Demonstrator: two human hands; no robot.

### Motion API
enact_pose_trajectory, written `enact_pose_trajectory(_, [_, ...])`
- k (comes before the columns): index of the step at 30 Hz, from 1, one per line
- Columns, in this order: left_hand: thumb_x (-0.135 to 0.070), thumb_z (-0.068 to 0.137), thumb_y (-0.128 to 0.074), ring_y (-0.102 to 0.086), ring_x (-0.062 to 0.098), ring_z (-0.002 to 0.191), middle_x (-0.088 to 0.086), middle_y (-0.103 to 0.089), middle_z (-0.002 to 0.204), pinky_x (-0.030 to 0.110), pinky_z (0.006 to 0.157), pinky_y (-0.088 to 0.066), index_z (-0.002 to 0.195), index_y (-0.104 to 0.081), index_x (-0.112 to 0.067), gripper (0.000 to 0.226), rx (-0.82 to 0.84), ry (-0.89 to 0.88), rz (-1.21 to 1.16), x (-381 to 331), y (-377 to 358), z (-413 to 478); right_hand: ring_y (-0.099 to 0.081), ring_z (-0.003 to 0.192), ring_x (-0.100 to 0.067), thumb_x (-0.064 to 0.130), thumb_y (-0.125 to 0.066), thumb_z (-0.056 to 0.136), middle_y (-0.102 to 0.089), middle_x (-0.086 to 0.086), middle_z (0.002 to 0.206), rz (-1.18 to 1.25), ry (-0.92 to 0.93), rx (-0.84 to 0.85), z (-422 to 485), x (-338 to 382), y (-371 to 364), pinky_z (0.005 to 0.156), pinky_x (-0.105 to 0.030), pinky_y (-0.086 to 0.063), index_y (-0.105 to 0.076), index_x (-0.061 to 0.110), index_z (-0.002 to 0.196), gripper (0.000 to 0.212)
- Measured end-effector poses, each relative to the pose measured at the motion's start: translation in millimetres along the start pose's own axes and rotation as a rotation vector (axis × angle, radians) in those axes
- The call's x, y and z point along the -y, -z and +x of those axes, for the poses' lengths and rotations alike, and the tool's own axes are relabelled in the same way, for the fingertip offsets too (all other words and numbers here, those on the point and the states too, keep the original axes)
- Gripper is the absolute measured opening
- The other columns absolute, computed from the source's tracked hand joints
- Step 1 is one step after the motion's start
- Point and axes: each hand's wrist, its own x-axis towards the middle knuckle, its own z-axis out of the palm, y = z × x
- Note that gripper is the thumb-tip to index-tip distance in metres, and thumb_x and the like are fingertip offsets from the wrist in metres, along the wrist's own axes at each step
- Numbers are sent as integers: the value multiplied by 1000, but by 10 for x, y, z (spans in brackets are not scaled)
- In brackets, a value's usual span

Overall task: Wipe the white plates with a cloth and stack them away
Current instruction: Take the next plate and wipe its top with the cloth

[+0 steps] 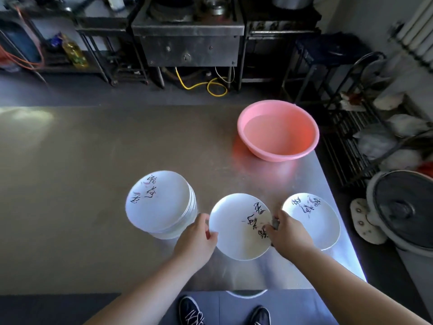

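A white plate (234,227) with black brush lettering is held tilted above the steel table (70,195). My left hand (196,238) grips its left rim. My right hand (289,234) holds a small grey cloth (275,223) against the plate's right side; most of the cloth is hidden under the fingers. A stack of several white plates (161,202) stands to the left. One more white plate (312,219) lies flat on the table to the right, partly behind my right hand.
A pink basin (278,130) with water sits at the table's far right. The table's right edge runs close past the right plate. A fan (405,209) and a wire rack (356,137) stand beyond it. A steel stove unit (187,36) is behind.
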Motion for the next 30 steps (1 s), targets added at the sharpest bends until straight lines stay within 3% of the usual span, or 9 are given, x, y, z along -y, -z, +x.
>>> enact_pose_trajectory(6, [-23, 97, -61, -59, 9, 74, -8, -59, 80, 40, 74, -54, 108, -49, -31, 18, 67, 125, -35, 173, -482, 35, -58, 94, -27, 35, -59, 97, -66, -2, 110, 2, -101, 144, 128, -278, -372, 81, -32, -45, -49, 25, 116, 23])
enact_pose_trajectory(12, [-27, 98, -64, -59, 0, 76, -15, -61, 84, 25, 63, -44, 120, -54, -29, 24, 36, 140, -46, 272, -570, 97, -59, 91, -29, 36, -53, 99, -61, 1, 98, -29, -83, 145, 262, -263, -461, 76, -34, -45, -52, 21, 118, 24])
enact_pose_trajectory(16, [-37, 91, -69, -64, 3, 91, -18, -64, 96, 31, 81, -54, 130, -54, -39, 42, 54, 82, -23, 398, -574, 114, -56, 91, -29, 30, -55, 99, -60, 0, 101, -36, -14, 30, 236, -239, -460, 76, -36, -43, -49, 20, 110, 16])
enact_pose_trajectory(18, [-44, 88, -69, -59, 9, 112, -19, -60, 119, 33, 97, -51, 140, -49, -38, 56, 9, -39, 71, 489, -594, 96, -58, 98, -31, 22, -61, 95, -60, -3, 105, -10, 146, -103, 201, -207, -483, 80, -37, -44, -53, 18, 109, 17])
enact_pose_trajectory(21, [-57, 92, -57, -34, 15, 148, -7, -37, 162, 38, 123, -30, 160, -33, -25, 79, -38, -188, 283, 602, -657, 100, -56, 124, -35, 26, -68, 92, -63, -8, 129, -115, 474, -153, 204, -132, -613, 107, -42, -45, -56, 12, 139, 51])
enact_pose_trajectory(23, [-65, 95, -44, -14, 17, 160, -7, -14, 175, 42, 129, -16, 166, -21, -24, 85, -10, -240, 392, 670, -723, 133, -23, 156, -34, 42, -59, 96, -41, -3, 163, -356, 612, 3, 190, -87, -741, 129, -41, -17, -36, 14, 161, 74])
enact_pose_trajectory(25, [-69, 97, -34, 2, 17, 162, -9, 3, 176, 45, 131, -6, 168, -10, -25, 88, 43, -251, 477, 734, -779, 179, 23, 159, -22, 54, -42, 101, -2, 5, 176, -529, 652, 160, 150, -112, -900, 128, -38, 15, -12, 15, 168, 82])
enact_pose_trajectory(26, [-70, 97, -31, 6, 16, 162, -9, 8, 176, 46, 131, -3, 169, -6, -25, 88, 56, -254, 504, 753, -796, 203, 33, 155, -16, 57, -36, 102, 7, 4, 175, -574, 666, 174, 139, -153, -983, 125, -35, 22, -7, 13, 168, 84])
enact_pose_trajectory(30, [-69, 98, -29, 12, 16, 162, -9, 13, 175, 49, 131, -1, 169, -2, -24, 88, 54, -283, 545, 799, -835, 253, 25, 158, -18, 70, -26, 102, 6, -5, 175, -659, 613, 128, 58, -172, -1150, 124, -34, 23, 5, 10, 161, 90])
